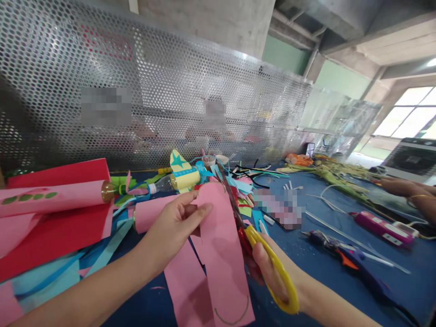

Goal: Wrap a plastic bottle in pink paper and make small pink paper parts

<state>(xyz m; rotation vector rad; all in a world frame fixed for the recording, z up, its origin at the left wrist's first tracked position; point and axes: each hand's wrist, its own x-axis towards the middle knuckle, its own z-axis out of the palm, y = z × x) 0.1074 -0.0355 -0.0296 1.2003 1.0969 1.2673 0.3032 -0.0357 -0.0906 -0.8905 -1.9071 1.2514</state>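
Between the thumb and fingers of my left hand (180,215) is the upper left edge of a long pink paper strip (223,245). The strip has a rounded top and a curved line drawn near its lower end. My right hand (269,263) grips yellow-handled scissors (284,281), whose dark blades lie along the strip's upper right edge. Whether the blades are cutting into the paper I cannot tell. More pink paper (187,286) hangs or lies behind the strip. A plastic bottle wrapped in pink paper (153,213) lies just behind my left hand.
Red paper (68,240) and a pink-wrapped bottle (51,197) lie left. A glue gun (354,263) and a purple power strip (383,229) with cords are on the right. Another person's hand (398,186) reaches in there. A perforated metal screen (190,91) stands behind the blue table.
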